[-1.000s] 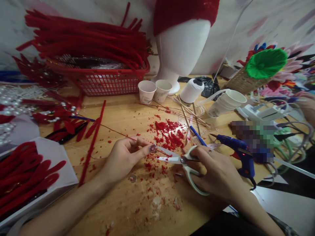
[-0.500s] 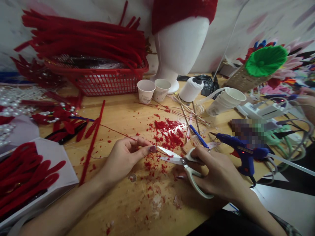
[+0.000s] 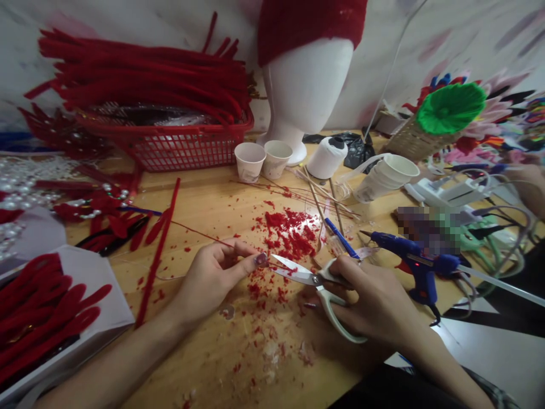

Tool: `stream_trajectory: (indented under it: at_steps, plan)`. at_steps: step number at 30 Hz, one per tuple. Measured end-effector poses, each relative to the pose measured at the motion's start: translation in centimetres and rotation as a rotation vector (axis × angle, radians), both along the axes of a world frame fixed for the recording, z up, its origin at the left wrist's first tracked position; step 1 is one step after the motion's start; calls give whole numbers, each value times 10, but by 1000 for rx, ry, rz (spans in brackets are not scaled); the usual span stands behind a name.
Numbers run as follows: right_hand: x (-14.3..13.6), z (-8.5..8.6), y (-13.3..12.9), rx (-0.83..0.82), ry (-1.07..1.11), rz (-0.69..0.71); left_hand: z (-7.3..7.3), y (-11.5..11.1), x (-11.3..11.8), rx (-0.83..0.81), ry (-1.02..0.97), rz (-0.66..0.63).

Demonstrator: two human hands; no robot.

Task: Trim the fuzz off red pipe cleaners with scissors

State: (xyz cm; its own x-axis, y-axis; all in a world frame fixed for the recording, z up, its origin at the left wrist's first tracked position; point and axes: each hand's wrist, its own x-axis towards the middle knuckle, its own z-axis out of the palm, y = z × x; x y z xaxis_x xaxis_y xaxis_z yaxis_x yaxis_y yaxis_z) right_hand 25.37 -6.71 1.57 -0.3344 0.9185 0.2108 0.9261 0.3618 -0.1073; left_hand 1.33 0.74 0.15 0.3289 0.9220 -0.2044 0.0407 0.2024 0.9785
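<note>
My left hand (image 3: pixel 221 270) pinches a thin dark-red wire (image 3: pixel 198 232) between thumb and fingers, and the wire runs up and left over the table. Close to those fingertips are the blades of the white-handled scissors (image 3: pixel 317 279), only slightly apart. My right hand (image 3: pixel 370 295) holds the scissors by their handles. Beyond the blades lies a heap of red fuzz clippings (image 3: pixel 289 230), with more scraps scattered below it. A long red fuzzy strip (image 3: pixel 158 255) rests to the left of my left hand.
A red basket (image 3: pixel 187 149) of fuzzy strips, paper cups (image 3: pixel 250 162), a white foam head (image 3: pixel 304 85) and a thread spool (image 3: pixel 327 157) stand behind. A blue glue gun (image 3: pixel 419 261) lies right; a white box (image 3: pixel 102 284) sits left. Another person's hand (image 3: pixel 528 184) is far right.
The scissor blades have closed somewhat near my left fingertips. The view has shifted slightly, so the background sits a little lower. Both hands keep their holds.
</note>
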Motion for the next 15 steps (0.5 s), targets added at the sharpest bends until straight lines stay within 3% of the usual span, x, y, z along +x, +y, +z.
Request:
stream_trajectory:
  at_steps: [8, 15]
  plan:
    - [0, 0, -2, -120, 39, -6, 1, 0, -1, 0, 35, 28]
    - [1, 0, -3, -78, -5, -24, 6, 0, 0, -1, 64, 23]
